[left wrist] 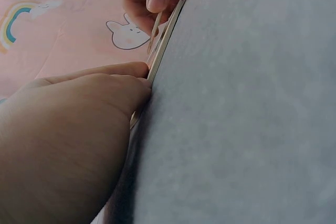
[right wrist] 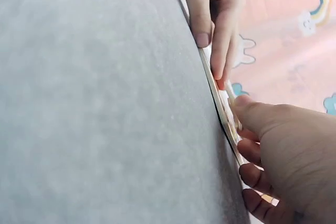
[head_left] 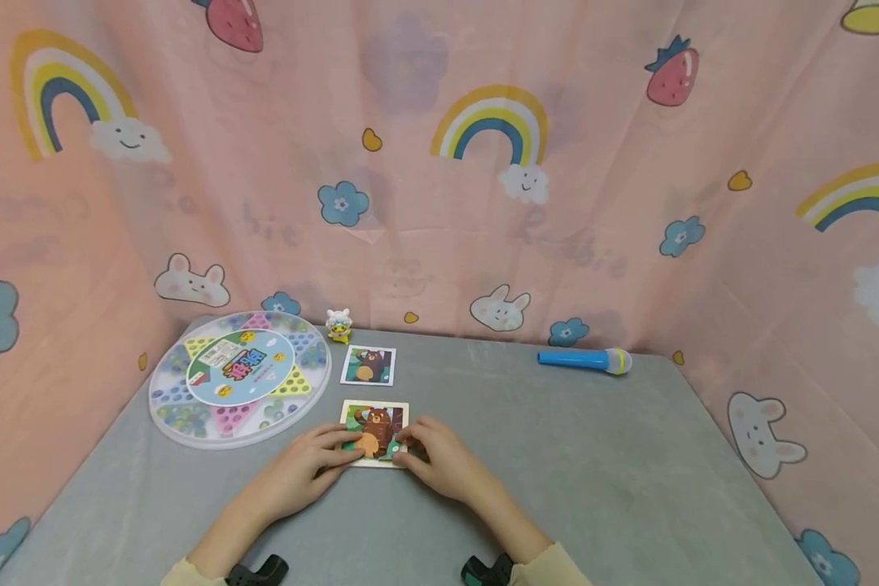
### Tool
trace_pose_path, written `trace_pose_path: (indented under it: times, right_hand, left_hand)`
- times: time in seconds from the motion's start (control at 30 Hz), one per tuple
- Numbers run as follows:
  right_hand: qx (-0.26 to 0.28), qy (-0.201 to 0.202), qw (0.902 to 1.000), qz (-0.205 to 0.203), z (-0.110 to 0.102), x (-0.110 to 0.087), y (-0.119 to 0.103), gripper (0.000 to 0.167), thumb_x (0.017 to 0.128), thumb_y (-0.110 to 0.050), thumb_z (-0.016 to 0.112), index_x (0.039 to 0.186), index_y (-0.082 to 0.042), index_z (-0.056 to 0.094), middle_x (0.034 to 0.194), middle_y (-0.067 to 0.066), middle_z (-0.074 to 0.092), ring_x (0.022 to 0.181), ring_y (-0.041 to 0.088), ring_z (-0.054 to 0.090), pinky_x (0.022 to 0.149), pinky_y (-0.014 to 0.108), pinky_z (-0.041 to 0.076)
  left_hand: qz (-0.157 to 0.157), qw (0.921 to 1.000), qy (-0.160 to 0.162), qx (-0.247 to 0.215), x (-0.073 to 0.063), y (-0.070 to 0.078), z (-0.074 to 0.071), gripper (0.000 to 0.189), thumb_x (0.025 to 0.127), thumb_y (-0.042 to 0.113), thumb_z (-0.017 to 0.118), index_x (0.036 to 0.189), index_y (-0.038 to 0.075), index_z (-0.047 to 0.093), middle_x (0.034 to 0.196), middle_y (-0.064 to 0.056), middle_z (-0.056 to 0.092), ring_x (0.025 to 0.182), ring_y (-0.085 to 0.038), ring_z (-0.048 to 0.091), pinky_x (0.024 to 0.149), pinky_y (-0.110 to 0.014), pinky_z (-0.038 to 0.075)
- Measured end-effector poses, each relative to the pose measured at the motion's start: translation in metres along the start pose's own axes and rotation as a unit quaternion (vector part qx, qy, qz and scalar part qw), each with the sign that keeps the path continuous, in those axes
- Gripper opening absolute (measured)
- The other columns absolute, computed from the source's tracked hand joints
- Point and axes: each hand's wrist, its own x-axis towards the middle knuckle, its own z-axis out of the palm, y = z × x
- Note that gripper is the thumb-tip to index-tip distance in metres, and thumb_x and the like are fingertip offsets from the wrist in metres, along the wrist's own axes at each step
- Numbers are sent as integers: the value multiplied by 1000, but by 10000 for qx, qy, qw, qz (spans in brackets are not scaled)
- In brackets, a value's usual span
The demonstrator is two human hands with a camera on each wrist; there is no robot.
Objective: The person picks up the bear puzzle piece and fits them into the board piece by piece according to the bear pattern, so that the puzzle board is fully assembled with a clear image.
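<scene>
A small wooden jigsaw puzzle (head_left: pixel 376 417) with a brown bear picture lies flat on the grey table between both hands. From its left side my left hand (head_left: pixel 317 465) reaches over, extended fingers resting on the picture and the thumb at the front edge. My right hand (head_left: pixel 442 458) is at the right side of the board. Its thumb and fingers pinch a thin puzzle piece (left wrist: pixel 156 31), tilted up from the board in the left wrist view. The board's pale wooden edge (right wrist: pixel 214 92) shows side-on in the right wrist view.
Behind the puzzle lies a picture card (head_left: pixel 369 365) with the same bear. A round Chinese checkers set (head_left: pixel 168 366) is at the left, a small figurine (head_left: pixel 339 325) beside it. A blue toy microphone (head_left: pixel 579 360) lies back right. A pink printed cloth (head_left: pixel 439 244) hangs behind.
</scene>
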Motion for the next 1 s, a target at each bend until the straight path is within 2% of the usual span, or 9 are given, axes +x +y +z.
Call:
trace_pose_path:
  times: [0.37,0.7,1.0]
  right_hand:
    - [-75,125,9999,-91,5,-5,7,22,100,-27,77,116,-12,76,100,-3,63,87,6,53,78,25,52]
    - [116,375,9991,-157,9,-5,9,24,99,-24,78,119,-10,75,99,-2,63,87,7,54,77,24,52]
    - [73,627,9979,-171,15,-5,7,16,97,-22,80,108,-12,76,94,-3,63,84,7,54,75,25,52]
  left_hand:
    - [-6,10000,18,-21,0,3,-1,32,99,12,74,130,17,79,144,-2,68,135,-34,59,109,-58,51]
    - [36,9999,85,-41,0,3,-2,32,98,11,75,129,18,79,142,-1,69,134,-34,60,108,-58,51]
    - [60,9999,102,-1,-1,2,-1,31,98,11,75,129,18,79,142,-1,69,134,-34,60,108,-58,51]
